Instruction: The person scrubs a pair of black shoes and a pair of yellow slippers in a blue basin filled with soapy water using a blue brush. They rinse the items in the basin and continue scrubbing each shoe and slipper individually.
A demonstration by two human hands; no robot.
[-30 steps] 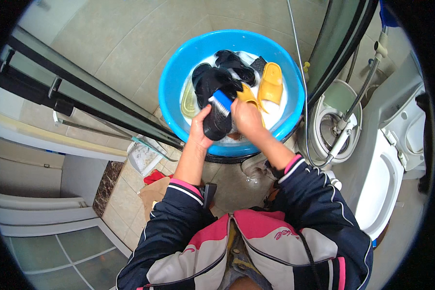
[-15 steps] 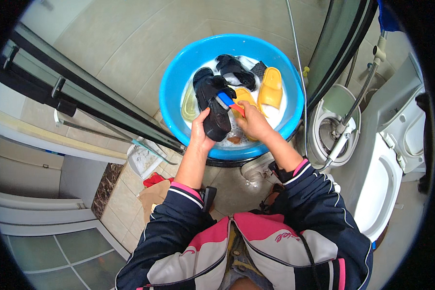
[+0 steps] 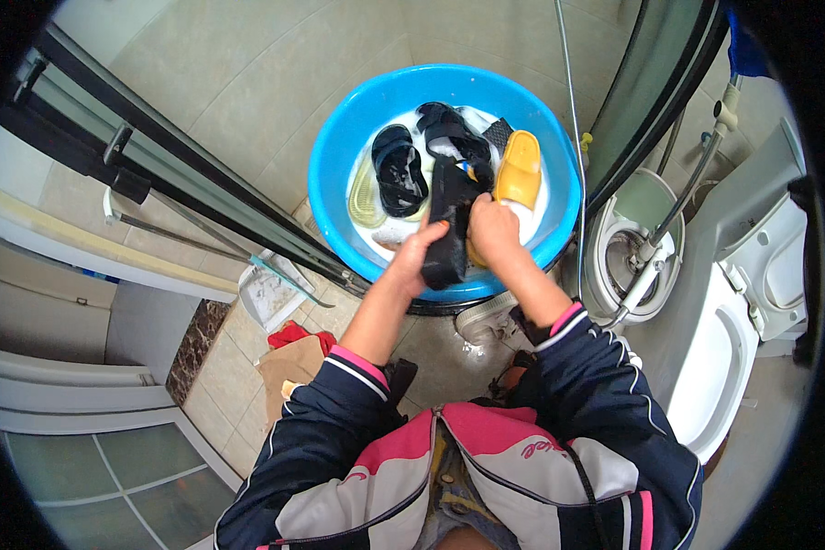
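Note:
My left hand [image 3: 409, 266] grips a black sandal [image 3: 447, 249] by its heel end, tilted on its side over the blue basin [image 3: 326, 197]. Against the sandal's right side, my right hand [image 3: 495, 229] is closed round the scrub brush, which the fist and sandal almost wholly hide. In the white suds lie a dark sandal [image 3: 400, 172] at the left and another black sandal [image 3: 445, 128] at the back. A yellow slipper [image 3: 520, 170] leans at the right. A pale green slipper [image 3: 364, 200] rests along the left wall, and a dark textured piece [image 3: 498, 134] shows at the back.
A thin metal hose [image 3: 570, 101] hangs by the basin's right side. Farther right stand a mop bucket [image 3: 634, 247] with a mop and a white toilet [image 3: 715, 367]. A sliding door frame [image 3: 202, 192] runs at the left, near a dustpan [image 3: 273, 291] and a cardboard piece [image 3: 293, 371].
The held sandal has moved right and turned onto its side, uncovering the dark sandal at the left. My right hand has shifted slightly right and down, and the brush is now mostly hidden.

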